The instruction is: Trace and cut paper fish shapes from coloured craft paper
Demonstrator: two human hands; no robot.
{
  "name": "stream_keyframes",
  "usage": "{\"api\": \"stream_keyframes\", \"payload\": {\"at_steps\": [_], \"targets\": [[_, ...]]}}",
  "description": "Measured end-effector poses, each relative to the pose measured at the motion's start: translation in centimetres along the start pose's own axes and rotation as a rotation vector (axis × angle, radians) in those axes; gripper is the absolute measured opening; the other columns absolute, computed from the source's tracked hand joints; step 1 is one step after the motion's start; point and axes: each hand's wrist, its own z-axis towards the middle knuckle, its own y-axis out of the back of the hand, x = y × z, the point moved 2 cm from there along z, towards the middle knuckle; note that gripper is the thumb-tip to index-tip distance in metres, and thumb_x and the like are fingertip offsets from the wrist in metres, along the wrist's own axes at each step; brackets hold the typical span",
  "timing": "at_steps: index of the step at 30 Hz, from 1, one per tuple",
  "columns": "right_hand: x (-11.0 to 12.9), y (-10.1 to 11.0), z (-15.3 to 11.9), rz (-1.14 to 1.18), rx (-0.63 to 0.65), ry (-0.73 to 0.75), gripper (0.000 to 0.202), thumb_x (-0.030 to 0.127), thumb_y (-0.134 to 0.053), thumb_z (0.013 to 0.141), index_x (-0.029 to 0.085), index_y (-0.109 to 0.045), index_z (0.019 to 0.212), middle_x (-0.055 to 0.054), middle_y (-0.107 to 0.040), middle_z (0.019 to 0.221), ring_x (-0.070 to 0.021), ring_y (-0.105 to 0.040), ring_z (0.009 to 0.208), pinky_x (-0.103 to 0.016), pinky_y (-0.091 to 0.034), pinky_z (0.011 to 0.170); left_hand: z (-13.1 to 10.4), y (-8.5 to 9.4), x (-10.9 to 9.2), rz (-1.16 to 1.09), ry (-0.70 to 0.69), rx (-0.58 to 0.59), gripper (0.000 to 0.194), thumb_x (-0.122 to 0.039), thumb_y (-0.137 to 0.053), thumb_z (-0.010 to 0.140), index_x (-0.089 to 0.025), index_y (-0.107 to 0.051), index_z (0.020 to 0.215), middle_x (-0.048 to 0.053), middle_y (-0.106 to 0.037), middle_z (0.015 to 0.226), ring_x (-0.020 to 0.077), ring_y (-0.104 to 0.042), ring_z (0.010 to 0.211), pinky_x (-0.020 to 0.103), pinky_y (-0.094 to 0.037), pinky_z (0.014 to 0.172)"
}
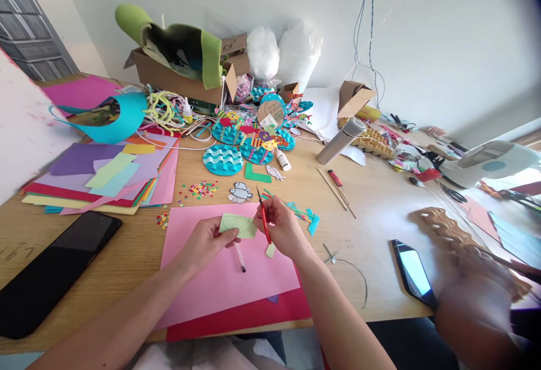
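Pale walls rise behind a crowded wooden worktop [372, 201], where an open cardboard box [177, 85] stuffed with lime-green material stands at the back near two white, puffy bundles [276, 51]. Close to me, a pink sheet [190, 291] lies over a red sheet [236, 325], and above it I hold a small pale green paper [237, 226] with a curved outline drawn on it.

My left grip [208, 239] pinches that paper by its left part and lower edge, thumb on the front face. My right grip [282, 230] is closed around red-handled scissors [265, 220], their tips pointing away from me and clear of the paper; its fingertips sit at the paper's right end, though I cannot tell whether they press on it.

Under my hands a pen [240, 258] lies on the pink sheet, with a pale green scrap [270, 250] just below my right grip. Beyond the sheet are fish cutouts [240, 192], scattered confetti [203, 189], a wavy turquoise disc [223, 159] and a white bottle [283, 160] on its side. Stacked coloured papers [105, 175] and a black phone [59, 271] lie to my left. At far right, another person's blurred hand [477, 280] is beside a brown wavy strip [443, 224].
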Motion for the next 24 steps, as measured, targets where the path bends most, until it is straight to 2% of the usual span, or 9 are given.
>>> {"api": "stream_keyframes", "payload": {"at_steps": [3, 5, 9, 13, 17, 21, 24], "targets": [[0.0, 0.7, 0.8, -0.035, 0.009, 0.028, 0.019, 0.021, -0.065, 0.070, 0.022, -0.048, 0.079, 0.002, -0.061, 0.073, -0.0124, -0.055, 0.064, -0.027, -0.044, 0.060, 0.1, 0.2, 0.3, -0.048, -0.005, -0.007, 0.030, -0.046, -0.073, 0.071, -0.018, -0.070, 0.083, 0.007, -0.072, 0.075, 0.0182, -0.063, 0.066, 0.030, -0.049, 0.065], [-0.2, 1.9, 2.2, 0.003, -0.005, 0.030, 0.020, 0.024, -0.067, 0.069, 0.022, -0.050, 0.080, 0.002, -0.063, 0.074, -0.0131, -0.058, 0.066, -0.028, -0.047, 0.062, 0.2, 0.4, 0.4, -0.082, -0.007, -0.022, 0.037, -0.049, -0.074, 0.070, -0.018, -0.068, 0.089, 0.006, -0.071, 0.075, 0.0175, -0.063, 0.065, 0.030, -0.049, 0.065], [-1.0, 5.2, 6.4, 0.038, -0.094, 0.019, 0.029, 0.028, -0.074, 0.060, 0.022, -0.053, 0.078, 0.001, -0.065, 0.072, -0.0144, -0.061, 0.067, -0.028, -0.050, 0.064, 0.4, 0.7, 0.6, -0.100, 0.003, -0.054, 0.045, -0.051, -0.073, 0.071, -0.017, -0.065, 0.098, 0.006, -0.070, 0.074, 0.0157, -0.060, 0.062, 0.030, -0.048, 0.063], [-2.1, 7.7, 10.3, -0.002, -0.125, -0.046, 0.033, 0.026, -0.078, 0.051, 0.021, -0.052, 0.072, 0.002, -0.065, 0.067, -0.0129, -0.060, 0.061, -0.025, -0.048, 0.057, 0.5, 0.9, 0.6, -0.074, -0.001, -0.058, 0.043, -0.052, -0.070, 0.074, -0.016, -0.064, 0.098, 0.006, -0.070, 0.074, 0.0147, -0.058, 0.061, 0.030, -0.048, 0.063], [-3.5, 8.6, 12.5, -0.037, -0.107, -0.049, 0.032, 0.022, -0.079, 0.052, 0.019, -0.054, 0.072, 0.002, -0.064, 0.064, -0.0118, -0.058, 0.058, -0.023, -0.045, 0.052, 0.2, 1.0, 0.3, -0.042, 0.007, -0.051, 0.039, -0.048, -0.069, 0.076, -0.016, -0.064, 0.097, 0.006, -0.071, 0.076, 0.0144, -0.058, 0.062, 0.030, -0.048, 0.064], [-5.3, 8.8, 14.0, -0.042, -0.102, -0.057, 0.031, 0.018, -0.079, 0.053, 0.019, -0.054, 0.072, 0.003, -0.062, 0.062, -0.0111, -0.056, 0.055, -0.022, -0.042, 0.047, -0.2, 0.8, -0.8, 0.040, 0.022, 0.050, 0.035, -0.043, -0.069, 0.076, -0.017, -0.066, 0.098, 0.007, -0.072, 0.082, 0.0148, -0.060, 0.064, 0.030, -0.050, 0.065], [-6.3, 8.9, 15.0, -0.039, -0.093, -0.060, 0.029, 0.017, -0.078, 0.054, 0.018, -0.054, 0.072, 0.003, -0.061, 0.060, -0.0099, -0.053, 0.049, -0.021, -0.037, 0.043, 0.5, 0.8, -2.3, 0.157, 0.016, 0.103, 0.030, -0.040, -0.071, 0.073, -0.017, -0.069, 0.092, 0.007, -0.072, 0.083, 0.0162, -0.062, 0.068, 0.030, -0.052, 0.065]]}}
